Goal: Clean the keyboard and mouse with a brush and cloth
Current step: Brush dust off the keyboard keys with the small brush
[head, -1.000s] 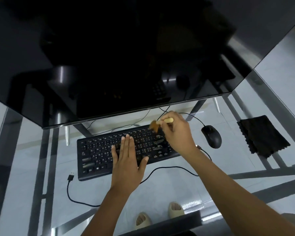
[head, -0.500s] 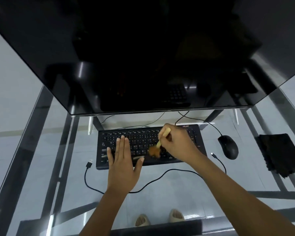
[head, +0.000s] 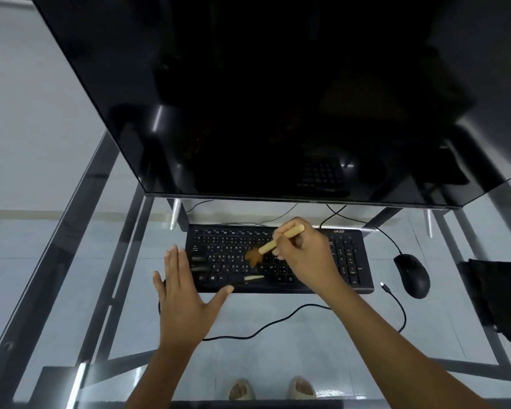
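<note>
A black keyboard [head: 348,261] lies on the glass desk below the monitor. My right hand [head: 304,255] grips a small brush [head: 281,240] with a pale wooden handle; its brown bristles touch the middle letter keys. My left hand [head: 183,293] lies flat, fingers spread, over the keyboard's left end and front edge, holding nothing. A black mouse [head: 412,278] sits to the right of the keyboard. A black cloth [head: 496,293] lies crumpled at the far right of the desk.
A large dark monitor [head: 278,98] overhangs the back of the glass desk [head: 71,290]. A black cable [head: 292,317] with a loose plug loops in front of the keyboard. Through the glass, the metal frame and two feet in slippers [head: 272,389] show.
The brush has shifted left along the keys, from the right of the letter block to its middle. My left hand has slid left, from the keys to the keyboard's left end.
</note>
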A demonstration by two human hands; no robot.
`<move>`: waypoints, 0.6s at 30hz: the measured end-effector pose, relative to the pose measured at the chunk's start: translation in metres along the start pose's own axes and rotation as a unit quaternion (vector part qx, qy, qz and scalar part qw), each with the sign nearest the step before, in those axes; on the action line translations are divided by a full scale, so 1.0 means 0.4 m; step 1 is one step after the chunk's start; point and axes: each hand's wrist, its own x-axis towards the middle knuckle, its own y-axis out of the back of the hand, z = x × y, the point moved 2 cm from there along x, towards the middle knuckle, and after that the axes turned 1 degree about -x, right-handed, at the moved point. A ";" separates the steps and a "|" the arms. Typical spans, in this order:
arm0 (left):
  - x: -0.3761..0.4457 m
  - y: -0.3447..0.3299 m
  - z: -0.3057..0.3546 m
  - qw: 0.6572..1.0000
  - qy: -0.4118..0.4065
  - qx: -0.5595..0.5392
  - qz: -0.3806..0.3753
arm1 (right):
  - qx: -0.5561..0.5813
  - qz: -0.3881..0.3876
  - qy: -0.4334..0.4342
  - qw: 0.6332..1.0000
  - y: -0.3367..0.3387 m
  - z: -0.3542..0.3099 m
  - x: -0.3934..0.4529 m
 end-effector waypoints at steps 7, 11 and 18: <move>-0.012 -0.001 -0.032 0.999 0.011 -0.047 -0.018 | 0.023 0.009 -0.019 1.000 -0.048 -0.022 0.011; -0.010 0.006 -0.029 0.997 0.035 -0.071 -0.020 | 0.027 0.049 -0.052 0.997 -0.058 -0.019 0.021; -0.009 0.009 -0.029 0.998 0.033 -0.047 -0.022 | 0.056 0.046 -0.087 0.994 -0.088 -0.038 0.037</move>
